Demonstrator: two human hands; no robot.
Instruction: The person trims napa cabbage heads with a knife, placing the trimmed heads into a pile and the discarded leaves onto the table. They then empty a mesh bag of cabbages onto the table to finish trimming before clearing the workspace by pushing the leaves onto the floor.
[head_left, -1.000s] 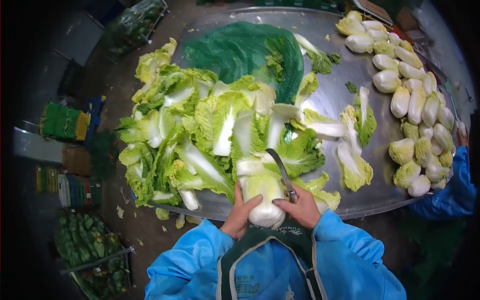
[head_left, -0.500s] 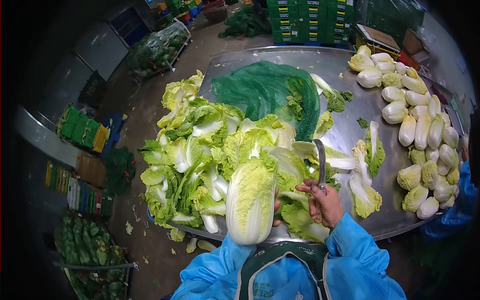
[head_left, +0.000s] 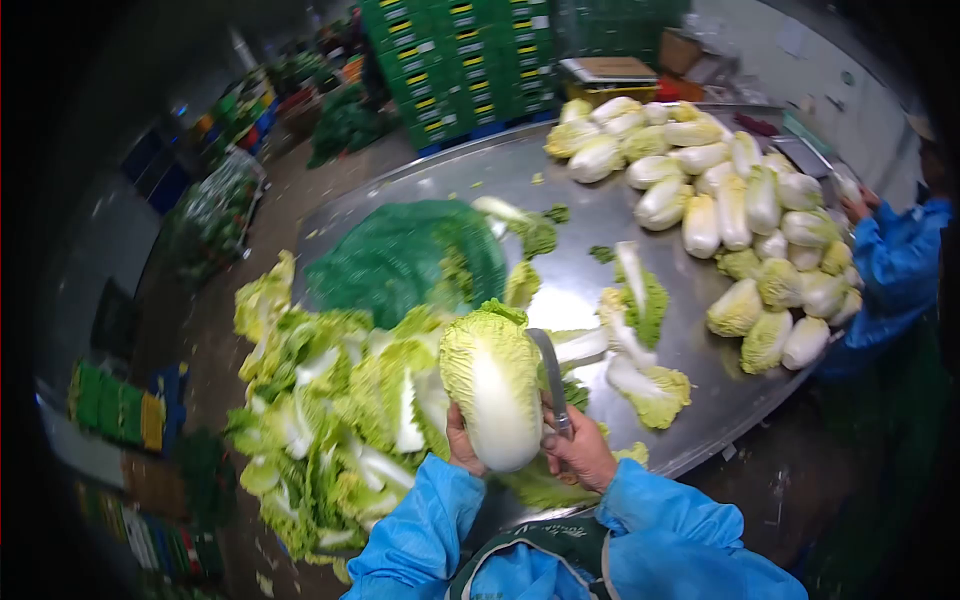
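A whole napa cabbage, pale with a yellow-green leafy top, is held upright over the metal table. My left hand grips its lower left side, fingers partly hidden behind it. On its right side is my right hand, closed round the handle of a curved knife whose blade points up beside the cabbage. Loose outer leaves lie heaped to the left and under the cabbage. Behind them is a green mesh net.
Trimmed cabbages cover the table's right side. A co-worker in a blue sleeve stands at the right edge. Stacked green crates rise behind the table. Loose leaves lie right of the knife.
The view has turned to the right. The cabbage has moved away from my body and is more upright. My right hand, with the knife, has come close against it; my left hand shows more.
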